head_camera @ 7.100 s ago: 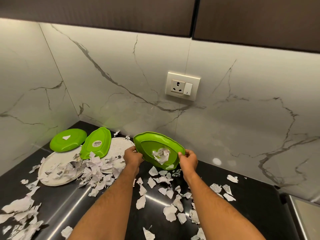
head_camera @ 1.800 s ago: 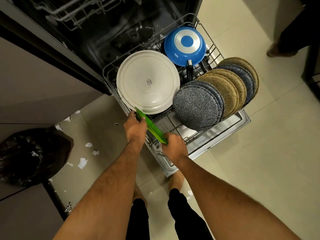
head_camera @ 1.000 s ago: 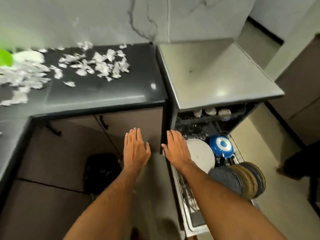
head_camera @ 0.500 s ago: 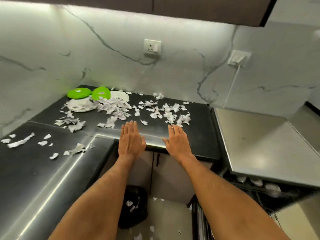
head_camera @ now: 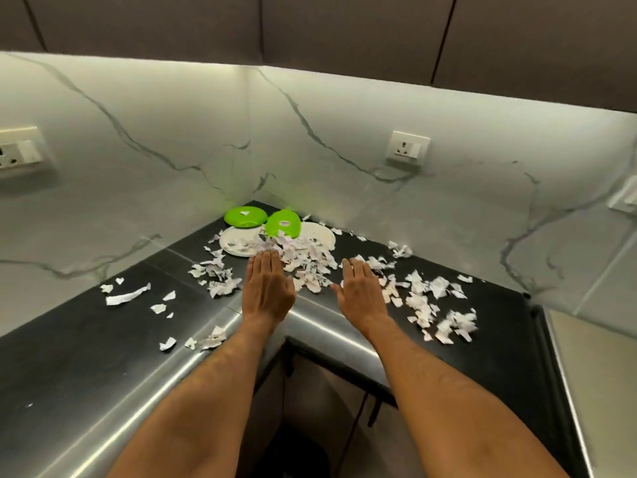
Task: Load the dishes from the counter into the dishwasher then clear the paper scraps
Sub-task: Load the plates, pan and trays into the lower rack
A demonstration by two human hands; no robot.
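the black counter fills the lower frame, an l-shaped run wrapping into the corner, with a shiny strip along its front edge. behind it the marble wall climbs to dark cabinets, one socket on the right stretch and another socket at the far left edge.

both forearms reach in from the bottom. the left hand is flat, palm down, fingers straight and together, gripping nothing, its fingertips right at the near edge of the big paper heap. the right hand is flat too, fingers lightly spread, thumb out to the side, nothing in it, over the counter just right of the heap.

the dishes sit deep in the corner. a white plate lies flat with scraps on it, and a second white plate lies to its right, half buried. a round green plate rests at the back, overlapping the first white plate's far rim. a green oval dish stands tilted between the two white plates, its lower edge in the paper.

the paper scraps pile thickest just in front of the dishes, between and beyond the hands. more trail right towards the counter's end, and a thinner scatter runs along the left arm of the counter, including one long strip near the wall.
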